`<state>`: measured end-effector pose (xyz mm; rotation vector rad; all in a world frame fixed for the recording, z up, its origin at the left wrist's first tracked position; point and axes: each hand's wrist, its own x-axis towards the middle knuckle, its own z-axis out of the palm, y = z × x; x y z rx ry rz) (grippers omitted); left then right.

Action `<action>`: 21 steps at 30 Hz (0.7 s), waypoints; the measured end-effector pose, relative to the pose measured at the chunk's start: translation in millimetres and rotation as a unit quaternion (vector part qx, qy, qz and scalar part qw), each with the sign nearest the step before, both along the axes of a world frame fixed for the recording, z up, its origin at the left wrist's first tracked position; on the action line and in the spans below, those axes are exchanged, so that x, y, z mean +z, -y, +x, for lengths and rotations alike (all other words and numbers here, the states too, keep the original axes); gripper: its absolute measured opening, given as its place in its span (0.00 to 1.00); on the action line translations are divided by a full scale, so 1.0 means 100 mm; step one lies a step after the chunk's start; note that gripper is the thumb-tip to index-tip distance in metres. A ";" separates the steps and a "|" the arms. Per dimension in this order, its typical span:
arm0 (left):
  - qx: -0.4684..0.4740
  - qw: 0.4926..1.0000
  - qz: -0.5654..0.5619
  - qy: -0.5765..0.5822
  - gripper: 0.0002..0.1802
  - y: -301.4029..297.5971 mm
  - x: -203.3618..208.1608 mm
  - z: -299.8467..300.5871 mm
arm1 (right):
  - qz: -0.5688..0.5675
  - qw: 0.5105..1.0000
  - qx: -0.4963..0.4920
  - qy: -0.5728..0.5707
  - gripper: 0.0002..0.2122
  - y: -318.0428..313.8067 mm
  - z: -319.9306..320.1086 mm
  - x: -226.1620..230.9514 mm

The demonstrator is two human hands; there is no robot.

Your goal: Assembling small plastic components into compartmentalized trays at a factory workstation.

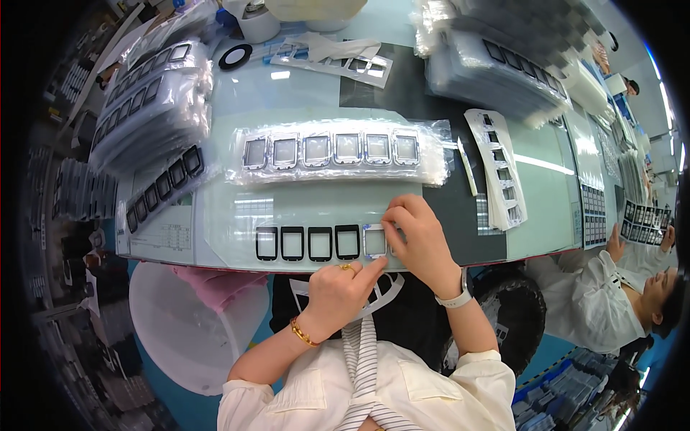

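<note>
Near the table's front edge lies a row of small rectangular frames: several black ones (320,244) and, at the right end, one with a pale, blue-marked face (375,240). My right hand (417,241) comes from the right, its fingertips pinched together at the pale frame's right edge. Curled at the row's near side, my left hand (341,291) stretches its index finger to the pale frame's lower right corner. What its other fingers hold, if anything, is hidden. Below that hand, a white cut-out strip (388,296) hangs over my lap.
A plastic-wrapped stack of pale frames (338,176) lies beyond the row. Tall wrapped stacks stand at left (154,108) and right (489,79). A white knife-like tool (467,167) lies beside white cut-out strips (499,172). A co-worker (611,287) holds a sheet at right.
</note>
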<state>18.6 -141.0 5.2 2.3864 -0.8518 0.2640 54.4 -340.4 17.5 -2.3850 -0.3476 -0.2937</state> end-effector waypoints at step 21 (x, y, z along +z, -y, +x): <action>-0.044 0.929 -0.250 -0.268 0.14 -0.35 0.24 -0.06 | 0.163 0.948 0.088 -0.259 0.08 0.10 -0.73 0.44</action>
